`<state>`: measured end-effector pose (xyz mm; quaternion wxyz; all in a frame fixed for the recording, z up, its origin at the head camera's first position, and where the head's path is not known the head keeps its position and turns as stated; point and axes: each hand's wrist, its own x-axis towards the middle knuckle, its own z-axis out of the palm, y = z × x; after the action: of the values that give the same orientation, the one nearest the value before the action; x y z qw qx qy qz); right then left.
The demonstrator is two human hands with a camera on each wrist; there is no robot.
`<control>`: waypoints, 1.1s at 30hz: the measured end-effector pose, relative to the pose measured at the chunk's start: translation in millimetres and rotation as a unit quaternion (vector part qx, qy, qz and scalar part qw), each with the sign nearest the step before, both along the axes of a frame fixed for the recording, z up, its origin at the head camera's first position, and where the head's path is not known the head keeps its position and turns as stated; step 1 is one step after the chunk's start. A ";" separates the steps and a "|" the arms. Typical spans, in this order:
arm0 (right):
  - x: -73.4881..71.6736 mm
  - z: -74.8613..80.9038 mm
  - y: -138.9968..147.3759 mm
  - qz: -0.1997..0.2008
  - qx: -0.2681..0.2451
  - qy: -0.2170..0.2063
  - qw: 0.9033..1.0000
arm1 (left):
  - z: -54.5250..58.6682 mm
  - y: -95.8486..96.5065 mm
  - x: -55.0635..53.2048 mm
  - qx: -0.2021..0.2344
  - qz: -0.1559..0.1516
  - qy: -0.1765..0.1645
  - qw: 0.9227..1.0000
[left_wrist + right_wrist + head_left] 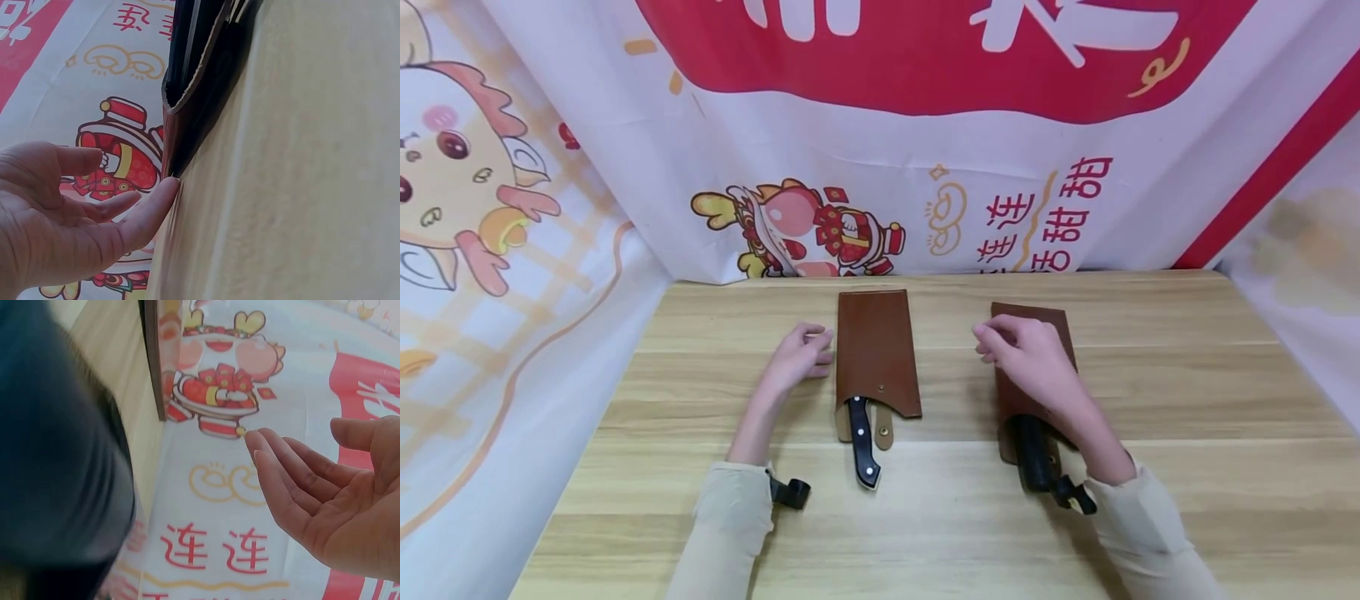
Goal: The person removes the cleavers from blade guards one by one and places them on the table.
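Observation:
My left hand (801, 354) hovers just left of a brown leather knife sheath (876, 346), fingers loosely bent and holding nothing. A knife's black riveted handle (862, 442) sticks out of that sheath's near end, beside a snap strap (884, 429); its blade is hidden inside. In the left wrist view a fingertip of the left hand (69, 225) is right at the sheath's edge (187, 119). My right hand (1026, 350), its fingers relaxed, is over a second brown sheath (1013, 398) and partly covers it. A thick black handle (1033, 454) protrudes from this one.
Both sheaths lie on a light wooden table (955, 500), with a gap between them. A printed cloth (865, 150) hangs along the table's back edge. Each wrist wears a black camera mount, the left mount (790, 493) and the right mount (1073, 496).

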<state>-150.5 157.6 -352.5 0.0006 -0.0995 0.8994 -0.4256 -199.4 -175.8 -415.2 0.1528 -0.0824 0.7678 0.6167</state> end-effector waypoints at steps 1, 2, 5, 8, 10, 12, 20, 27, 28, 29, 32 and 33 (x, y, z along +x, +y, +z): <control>-0.3 -0.4 -2.9 0.002 -0.002 -0.001 1.000 | 0.0 0.2 0.2 0.003 0.002 -0.001 1.000; -0.6 -0.9 -5.6 0.005 -0.005 -0.001 1.000 | 0.3 0.3 0.7 0.005 0.005 -0.002 1.000; -1.3 -2.1 -13.6 0.016 -0.017 -0.003 1.000 | -0.1 0.6 1.0 0.009 0.010 -0.004 1.000; -1.6 -3.9 -21.4 0.027 -0.034 -0.011 0.999 | -1.3 1.4 0.7 0.009 0.012 -0.005 1.000; -1.8 -5.2 -26.8 0.033 -0.043 -0.020 0.998 | -2.4 2.2 0.3 0.013 0.012 -0.005 1.000; -1.5 -5.7 -32.6 0.040 -0.055 -0.034 0.997 | -3.4 2.9 0.1 0.017 0.013 -0.005 1.000; 0.0 -6.0 -57.0 0.055 -0.093 -0.096 0.989 | -5.3 4.8 0.0 0.032 0.009 -0.013 0.999; 1.4 -10.8 -75.4 0.072 -0.140 -0.127 0.979 | -6.2 5.1 0.1 0.035 0.011 -0.012 0.999; 1.8 -11.9 -77.6 0.071 -0.141 -0.130 0.979 | -6.3 5.0 0.1 0.036 0.012 -0.012 0.999; 2.1 -13.1 -80.0 0.071 -0.143 -0.133 0.978 | -6.4 4.7 0.2 0.037 0.012 -0.013 0.999; 3.7 -17.6 -85.9 0.071 -0.139 -0.143 0.977 | -6.4 4.3 0.6 0.039 0.013 -0.014 0.999; 4.4 -19.3 -87.7 0.072 -0.140 -0.149 0.976 | -6.3 4.0 0.8 0.039 0.014 -0.016 0.999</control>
<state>-146.2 69.9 -371.8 0.1510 -0.0990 0.8111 -0.5563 -198.6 -171.8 -421.4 0.1590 -0.0972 0.7396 0.6467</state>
